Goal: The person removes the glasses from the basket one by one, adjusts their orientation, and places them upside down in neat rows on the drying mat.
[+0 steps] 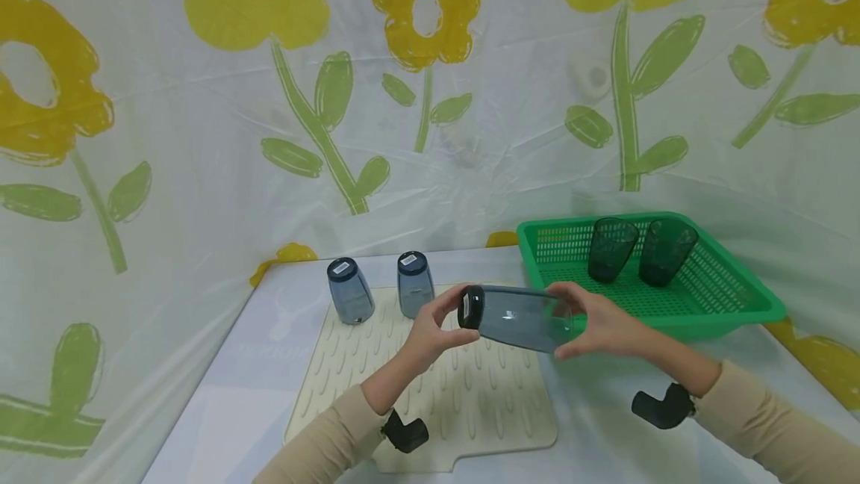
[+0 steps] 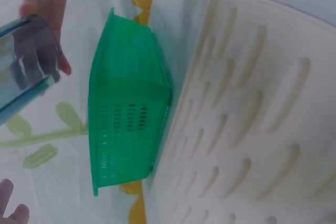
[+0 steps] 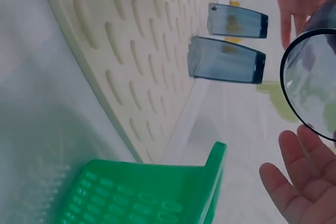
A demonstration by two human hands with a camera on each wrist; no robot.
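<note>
A blue-grey tinted drinking glass [image 1: 513,316] is held sideways above the drying mat [image 1: 497,402], its dark base to the left and its mouth to the right. My left hand [image 1: 433,331] grips the base end between thumb and fingers. At the rim end, my right hand [image 1: 598,323] holds the glass with thumb below and fingers above. In the right wrist view the round rim [image 3: 287,72] meets the right fingertips. Two similar glasses, a left one [image 1: 351,293] and a right one [image 1: 414,290], stand upside down at the mat's far edge.
On the right stands a green plastic basket [image 1: 746,312], holding two dark-looking tinted glasses [image 1: 613,249] that lean inside it. A white curtain [image 1: 497,133] with yellow flowers hangs behind the white table [image 1: 222,409]. The cream mat has raised ridges.
</note>
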